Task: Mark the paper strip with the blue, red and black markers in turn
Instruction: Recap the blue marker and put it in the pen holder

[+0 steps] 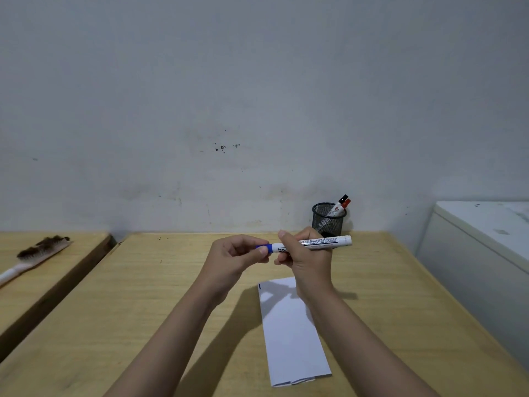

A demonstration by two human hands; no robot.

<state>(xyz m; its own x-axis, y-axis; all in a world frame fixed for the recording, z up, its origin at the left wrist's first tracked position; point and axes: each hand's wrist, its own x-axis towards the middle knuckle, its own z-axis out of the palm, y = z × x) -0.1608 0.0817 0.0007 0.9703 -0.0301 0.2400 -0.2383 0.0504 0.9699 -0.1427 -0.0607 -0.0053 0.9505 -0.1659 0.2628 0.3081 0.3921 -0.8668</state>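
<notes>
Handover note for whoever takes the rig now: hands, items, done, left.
Right hand: shut on the blue marker, held level above the table.
Left hand: fingers on the marker's blue cap; whether it's going on or off can't be told.
Paper strip: flat on the table below the hands, small dark mark at its far left corner.
Red marker and black marker: capped, standing in the mesh cup.
Done: blue apparently.
Left: red, then black.
</notes>
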